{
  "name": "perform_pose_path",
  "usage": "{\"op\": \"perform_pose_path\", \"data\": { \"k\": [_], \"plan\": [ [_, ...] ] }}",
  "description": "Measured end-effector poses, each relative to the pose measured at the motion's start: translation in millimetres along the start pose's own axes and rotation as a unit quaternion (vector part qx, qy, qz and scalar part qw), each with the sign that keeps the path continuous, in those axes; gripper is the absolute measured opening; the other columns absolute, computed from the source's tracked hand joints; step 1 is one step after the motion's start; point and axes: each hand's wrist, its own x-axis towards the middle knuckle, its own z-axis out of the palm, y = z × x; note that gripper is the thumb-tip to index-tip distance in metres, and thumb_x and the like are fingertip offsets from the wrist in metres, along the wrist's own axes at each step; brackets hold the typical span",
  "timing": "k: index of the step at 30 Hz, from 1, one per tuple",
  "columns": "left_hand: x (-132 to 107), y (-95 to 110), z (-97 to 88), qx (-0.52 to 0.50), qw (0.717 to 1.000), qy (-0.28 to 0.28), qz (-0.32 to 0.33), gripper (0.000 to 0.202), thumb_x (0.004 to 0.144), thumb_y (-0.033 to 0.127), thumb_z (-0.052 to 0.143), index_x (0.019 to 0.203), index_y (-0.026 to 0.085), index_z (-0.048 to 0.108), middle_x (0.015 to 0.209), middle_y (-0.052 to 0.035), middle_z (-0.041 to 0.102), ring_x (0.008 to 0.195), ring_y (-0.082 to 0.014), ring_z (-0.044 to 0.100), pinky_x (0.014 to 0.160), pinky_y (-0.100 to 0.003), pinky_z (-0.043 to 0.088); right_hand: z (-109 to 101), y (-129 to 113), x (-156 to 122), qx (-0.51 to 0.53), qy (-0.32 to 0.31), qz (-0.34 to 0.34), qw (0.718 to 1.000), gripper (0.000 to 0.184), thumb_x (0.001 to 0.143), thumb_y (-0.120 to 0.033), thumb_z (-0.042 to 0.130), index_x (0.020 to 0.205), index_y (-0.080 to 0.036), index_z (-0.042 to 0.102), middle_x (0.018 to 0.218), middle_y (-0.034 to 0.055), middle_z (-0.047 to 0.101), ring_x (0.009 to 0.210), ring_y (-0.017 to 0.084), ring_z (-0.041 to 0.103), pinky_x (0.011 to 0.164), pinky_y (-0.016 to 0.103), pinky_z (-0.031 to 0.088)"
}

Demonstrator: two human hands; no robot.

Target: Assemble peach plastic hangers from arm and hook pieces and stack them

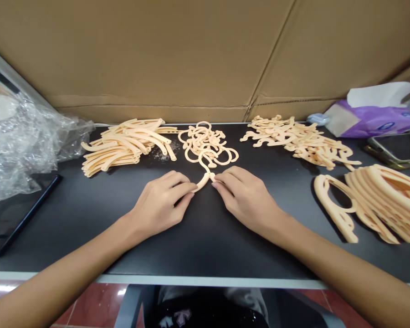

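Note:
Above the middle of the table, my left hand (164, 200) pinches a curved cream plastic arm (202, 182) between thumb and fingertips. The far end of that arm meets a cream hook-shaped piece (205, 163), which points away from me toward a pile of similar hooks (205, 139). At the joint, my right hand (248, 200) has its thumb and index finger closed on a small cream piece (212, 176); its rest is hidden by the fingers. Both hands face each other, with the parts between them.
Long curved cream arms (130, 141) are heaped at the back left, shorter wavy pieces (294, 136) at the back right. Stacked cream frames (386, 196) lie at right, near a phone (401, 148) and a purple tissue pack (379, 116). Clear plastic wrap (23, 141) covers part of a tablet (20, 214) at left.

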Motion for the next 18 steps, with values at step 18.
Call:
{"op": "perform_pose_path", "data": {
  "k": [18],
  "plan": [
    [2.5, 6.9, -6.5, 0.086, 0.996, -0.003, -0.004, 0.019, 0.096, 0.019, 0.056, 0.099, 0.014, 0.074, 0.094, -0.0082, 0.070, 0.088, -0.0220, 0.059, 0.080, -0.038, 0.054, -24.6, -32.1, -19.3, -0.027, -0.020, -0.023, 0.999, 0.025, 0.097, -0.023, 0.053, 0.103, -0.012, 0.075, 0.105, 0.0109, 0.075, 0.094, 0.024, 0.067, 0.084, 0.041, 0.053]
  ]
}}
